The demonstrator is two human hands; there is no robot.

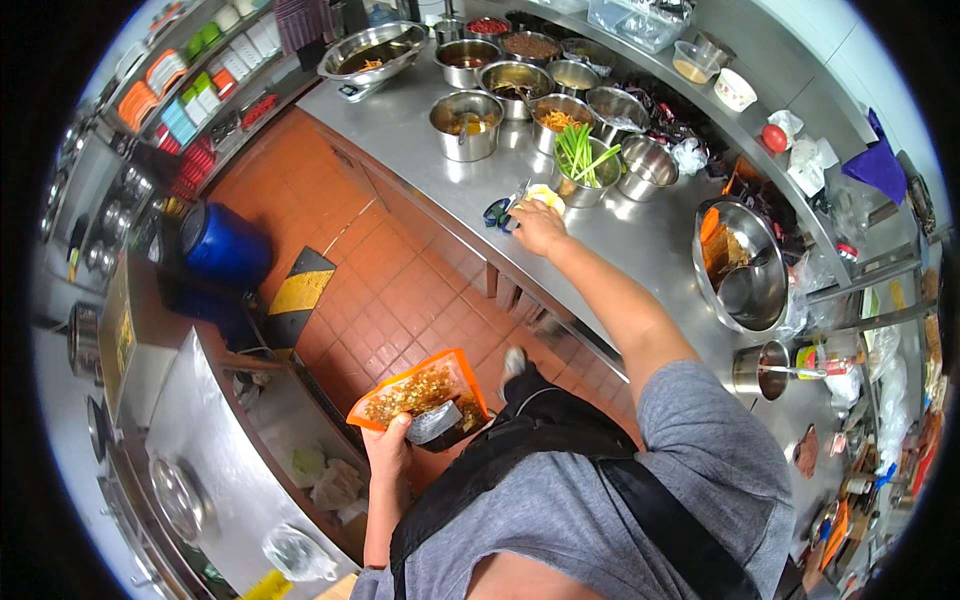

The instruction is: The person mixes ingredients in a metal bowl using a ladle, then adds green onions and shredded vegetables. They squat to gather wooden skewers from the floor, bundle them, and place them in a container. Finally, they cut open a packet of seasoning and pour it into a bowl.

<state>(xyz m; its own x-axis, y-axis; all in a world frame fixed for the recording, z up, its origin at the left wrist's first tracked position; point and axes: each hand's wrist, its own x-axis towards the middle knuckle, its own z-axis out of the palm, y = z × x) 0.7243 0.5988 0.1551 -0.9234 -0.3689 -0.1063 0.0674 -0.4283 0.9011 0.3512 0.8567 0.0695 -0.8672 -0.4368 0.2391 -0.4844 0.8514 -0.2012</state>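
Observation:
My left hand grips an orange-edged plastic pouch by its side, thumb in front. A chunky brown and yellow seasoning shows through its clear face, and a grey label bears writing. Over the steel counter, my right hand reaches to a pair of scissors with dark blue handles. Its fingers are at the scissors, but whether they grip them is unclear. A yellow and white item lies just beyond the fingers, partly hidden. Nearest to that hand stands a steel pot of green stalks.
Several steel pots with sauces and ingredients crowd the counter's back. A large steel bowl sits to the right, a steel basin on a scale at the far left end. A blue barrel and a black-yellow ramp stand on the tiled floor.

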